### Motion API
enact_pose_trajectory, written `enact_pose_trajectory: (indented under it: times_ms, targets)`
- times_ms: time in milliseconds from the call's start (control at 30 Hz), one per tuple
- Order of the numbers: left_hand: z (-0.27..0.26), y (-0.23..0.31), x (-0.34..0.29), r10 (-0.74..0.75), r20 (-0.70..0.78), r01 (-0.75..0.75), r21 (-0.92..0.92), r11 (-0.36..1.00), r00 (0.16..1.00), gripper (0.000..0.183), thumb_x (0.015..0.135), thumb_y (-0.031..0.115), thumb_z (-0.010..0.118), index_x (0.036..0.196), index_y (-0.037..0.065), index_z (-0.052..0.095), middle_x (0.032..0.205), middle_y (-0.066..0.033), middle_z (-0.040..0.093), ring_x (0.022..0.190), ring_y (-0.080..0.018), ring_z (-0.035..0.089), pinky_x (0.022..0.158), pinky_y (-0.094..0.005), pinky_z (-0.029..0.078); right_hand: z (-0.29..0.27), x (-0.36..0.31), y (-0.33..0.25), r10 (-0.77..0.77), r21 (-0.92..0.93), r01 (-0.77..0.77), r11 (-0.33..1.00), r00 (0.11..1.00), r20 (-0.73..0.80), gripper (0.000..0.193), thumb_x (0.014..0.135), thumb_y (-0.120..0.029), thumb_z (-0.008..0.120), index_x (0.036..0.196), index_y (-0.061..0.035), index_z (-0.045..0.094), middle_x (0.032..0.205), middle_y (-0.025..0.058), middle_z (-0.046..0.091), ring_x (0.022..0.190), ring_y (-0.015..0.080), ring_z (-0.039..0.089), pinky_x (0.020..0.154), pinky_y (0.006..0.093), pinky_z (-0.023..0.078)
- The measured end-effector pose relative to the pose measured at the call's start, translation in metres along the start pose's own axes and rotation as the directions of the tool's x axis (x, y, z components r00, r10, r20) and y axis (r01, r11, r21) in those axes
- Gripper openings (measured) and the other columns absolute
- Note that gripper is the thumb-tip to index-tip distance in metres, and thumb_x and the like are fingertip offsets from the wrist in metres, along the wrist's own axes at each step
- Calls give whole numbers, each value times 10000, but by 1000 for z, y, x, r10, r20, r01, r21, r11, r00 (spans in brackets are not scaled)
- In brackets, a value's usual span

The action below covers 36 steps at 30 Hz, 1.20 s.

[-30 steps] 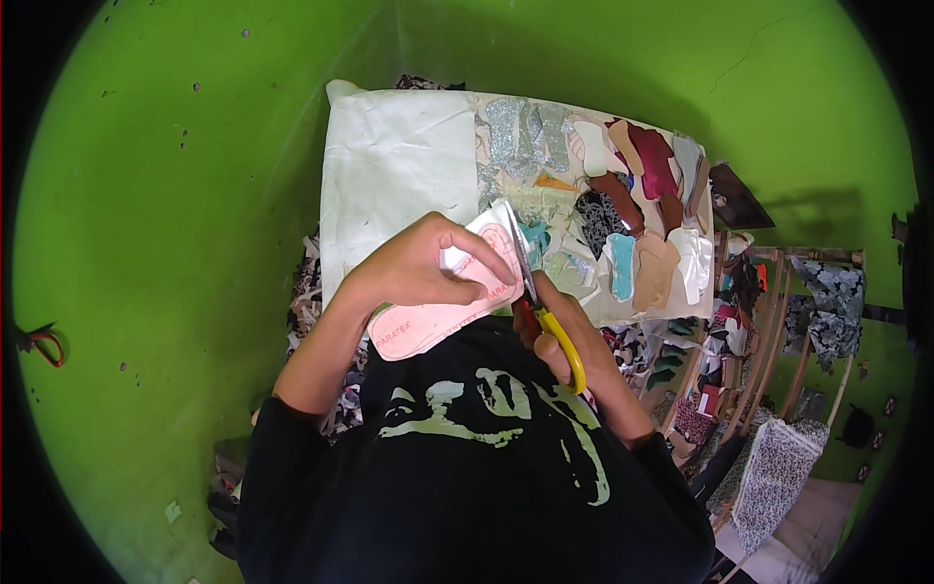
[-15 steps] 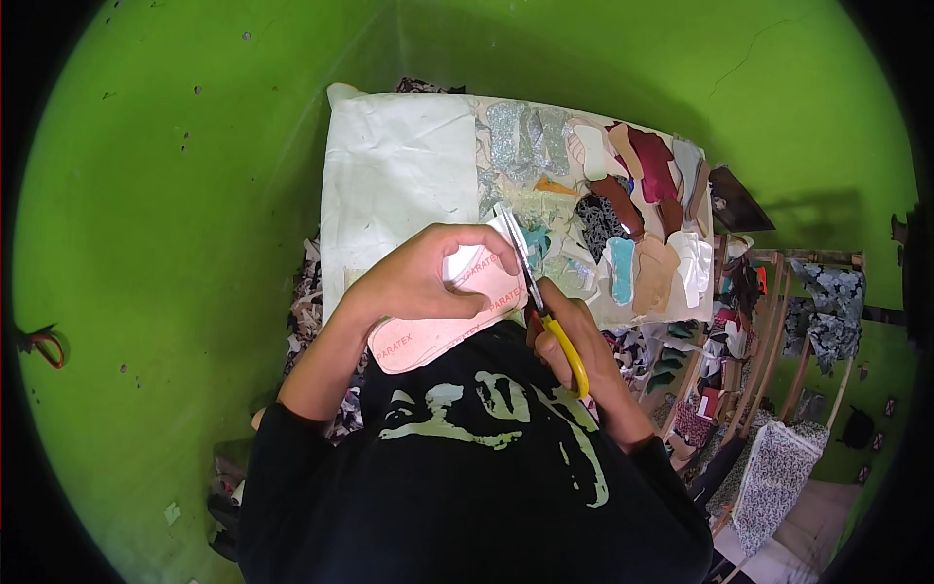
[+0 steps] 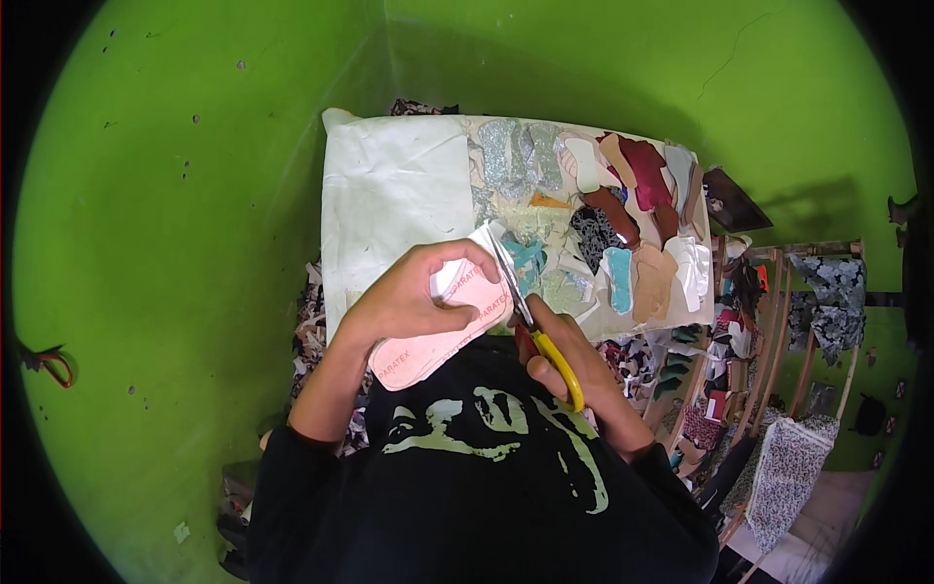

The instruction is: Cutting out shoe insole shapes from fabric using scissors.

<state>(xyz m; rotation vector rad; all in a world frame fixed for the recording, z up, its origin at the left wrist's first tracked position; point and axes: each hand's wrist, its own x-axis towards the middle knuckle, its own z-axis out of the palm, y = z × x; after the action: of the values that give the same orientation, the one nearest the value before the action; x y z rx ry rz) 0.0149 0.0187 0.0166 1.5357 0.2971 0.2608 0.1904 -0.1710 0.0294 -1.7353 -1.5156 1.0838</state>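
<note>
My left hand grips a pale pink insole-shaped board with red print, thumb and fingers curled around it. The board's white upper end lies along the scissor blades. In my right hand is a pair of scissors with a yellow handle, its blades pointing up and away along the board's right edge. Both hands are just in front of my chest, over the near side of the table. My left fingertips are close to the blades. How far apart the blades are is hard to make out.
A table with a white cover stands ahead. Cut pieces lie on its right half, among them a teal one, a tan one and a maroon one. Fabric scraps pile up at left; a wooden rack stands at right.
The view has shifted slightly, with the table's far edge lower in the picture. Both hands, the board and the scissors appear a little lower and further left. Both grips are the same.
</note>
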Motion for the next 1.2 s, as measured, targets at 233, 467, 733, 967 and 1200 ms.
enact_pose_trajectory:
  times_ms: [233,467,733,967,1200]
  targets:
    - [0,6,-5,-20,0,20,-12,1000,1000,359,713,-47,657,1064,29,631,1064,-34,650,1020,-99,574,903,-259,483,3,4,3,-27,15,28,999,995,-93,689,888,-691,485,1001,-12,501,737,151,577,675,373,573,661,409,454]
    - [0,11,-2,6,120,-15,78,997,993,356,717,-55,675,1062,11,619,1053,-41,651,1011,-102,578,894,-260,484,-11,15,-1,-71,202,72,977,997,-15,605,911,-617,532,936,-14,494,596,44,499,473,133,542,451,266,421]
    - [-5,9,-4,-50,112,54,-31,998,992,351,718,-70,705,1046,16,612,1055,-47,636,1005,-105,576,898,-261,466,-14,14,3,-41,332,34,943,999,14,547,899,-560,583,986,-27,497,672,40,529,534,145,540,513,289,437]
    - [-4,12,-3,-79,177,83,-12,997,981,353,727,-69,714,1053,17,609,1057,-48,630,1011,-105,574,908,-255,450,-5,11,9,-125,279,115,953,992,18,634,879,-639,571,996,-27,451,756,86,558,647,253,560,619,362,447]
    - [-6,17,-3,-56,204,54,17,998,977,355,732,-79,708,1058,17,607,1053,-48,626,999,-104,571,904,-255,451,2,10,12,-148,271,148,951,989,-21,685,871,-694,559,968,-27,439,703,82,536,597,264,531,579,348,424]
